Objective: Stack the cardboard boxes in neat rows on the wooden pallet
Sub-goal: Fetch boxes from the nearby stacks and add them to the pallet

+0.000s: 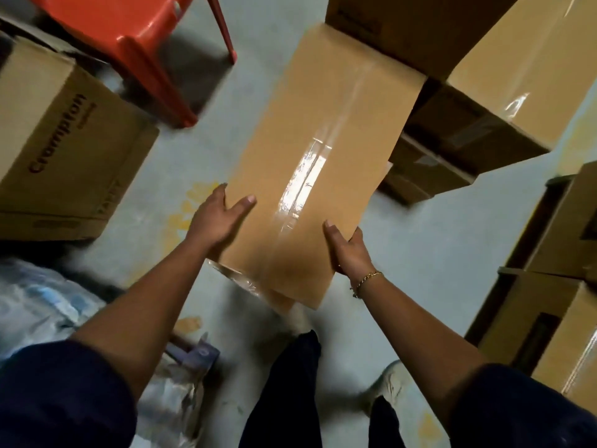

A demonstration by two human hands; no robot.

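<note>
- Left hand [217,218] and right hand [349,250] are grasping a long taped box [310,163] by its sides.
- Stacked boxes [504,76] are sitting just beyond.

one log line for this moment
phase: carry; taped box: held; left hand: grips left edge; right hand: grips right edge; pallet: unseen

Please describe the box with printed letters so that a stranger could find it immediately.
Start at the red plastic chair at the top left. Beside it, at the left edge, stands a large cardboard box. Unlike the plain taped boxes, its side reads "Crompton".
</note>
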